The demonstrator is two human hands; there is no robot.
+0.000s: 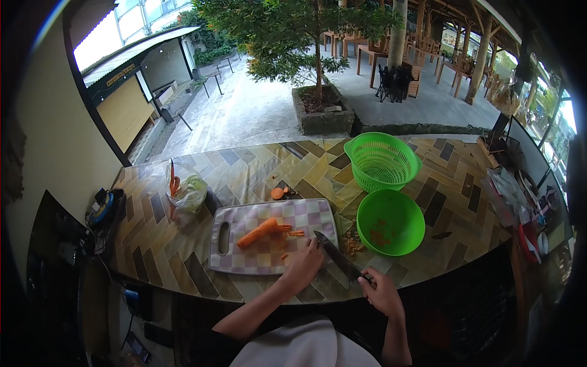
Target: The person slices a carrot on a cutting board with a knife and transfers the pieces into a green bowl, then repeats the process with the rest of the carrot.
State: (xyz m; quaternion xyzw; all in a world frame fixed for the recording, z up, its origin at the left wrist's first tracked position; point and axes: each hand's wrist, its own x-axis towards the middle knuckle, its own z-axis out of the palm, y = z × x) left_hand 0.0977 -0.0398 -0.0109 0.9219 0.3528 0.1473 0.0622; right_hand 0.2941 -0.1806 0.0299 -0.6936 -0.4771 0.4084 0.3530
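Note:
A knife [340, 259] slants over the right edge of the checkered cutting board [244, 213], its tip up and to the left. My right hand [380, 292] is wrapped round its handle. Close beside the blade, over the board's lower right part, my left hand [304, 263] has its fingers bunched together; what they hold, if anything, is hidden. On the board lies a thick peeled carrot [258, 233], with thin cut carrot strips [296, 233] at its right end. A small carrot bit [284, 257] is near my left hand.
Right of the board stands a green bowl [391, 211] with orange bits inside, and behind it a green colander [380, 160]. Peelings [353, 243] lie between board and bowl. Carrot ends [278, 193] sit behind the board. A plastic bag [188, 194] with carrots is at left.

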